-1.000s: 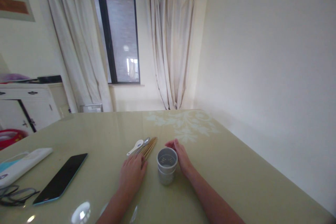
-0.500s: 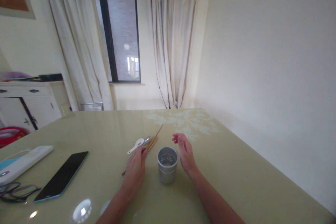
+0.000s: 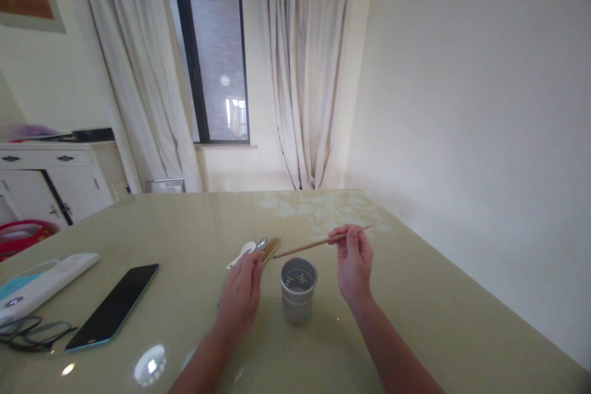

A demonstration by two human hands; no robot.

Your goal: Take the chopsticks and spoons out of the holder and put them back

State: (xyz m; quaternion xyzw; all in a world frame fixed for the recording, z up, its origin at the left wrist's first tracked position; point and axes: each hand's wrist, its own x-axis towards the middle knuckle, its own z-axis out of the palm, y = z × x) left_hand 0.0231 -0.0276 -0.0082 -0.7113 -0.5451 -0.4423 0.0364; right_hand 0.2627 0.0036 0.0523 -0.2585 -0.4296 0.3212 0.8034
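A single wooden chopstick (image 3: 305, 249) is pinched in my right hand (image 3: 354, 261), its thin end pointing up to the right and its other end hanging behind the cup's rim. Between my hands a grey perforated cup (image 3: 298, 298) stands upright, with holes showing in its bottom. My left hand (image 3: 241, 288) is closed over a bundle of chopsticks (image 3: 271, 249) on the table, hiding most of their length. Beside the bundle lie a white spoon (image 3: 243, 252) and a metal spoon (image 3: 262, 244), partly covered by that hand.
On the left of the glossy table (image 3: 415, 308) are a black-screened phone (image 3: 115, 305), glasses (image 3: 34, 332) and a long white object (image 3: 50, 286) by something blue. A wall (image 3: 484, 104) runs along the right side; a window (image 3: 219, 61) and curtains (image 3: 305, 61) are behind.
My right hand, which was empty beside the cup, now holds one chopstick lifted from the bundle and has shifted right. My left hand stays over the other chopsticks.
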